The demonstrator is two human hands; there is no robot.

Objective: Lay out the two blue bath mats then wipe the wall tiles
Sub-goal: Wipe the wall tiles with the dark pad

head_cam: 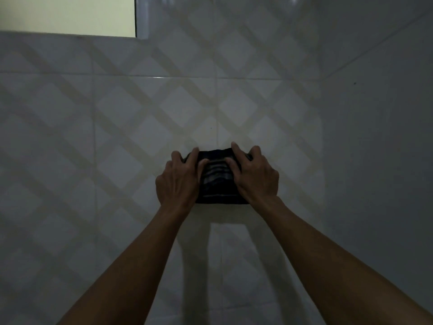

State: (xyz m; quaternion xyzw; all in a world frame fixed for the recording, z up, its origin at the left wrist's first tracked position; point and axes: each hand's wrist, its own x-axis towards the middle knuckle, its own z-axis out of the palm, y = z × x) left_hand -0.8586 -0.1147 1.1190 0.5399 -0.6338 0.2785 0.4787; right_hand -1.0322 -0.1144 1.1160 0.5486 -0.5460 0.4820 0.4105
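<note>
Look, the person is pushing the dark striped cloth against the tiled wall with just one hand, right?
Not quite. The head view shows both hands on it: the left hand and the right hand together press the dark striped cloth against the tiled wall.

Dark striped cloth folded – flat against wall tiles

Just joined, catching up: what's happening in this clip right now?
A person is wiping the wall tiles. Both hands press a folded dark striped cloth flat against the wall, the left hand on its left side and the right hand on its right. The room is dim; a lit window opening sits at upper left. No bath mats are in view.
</note>
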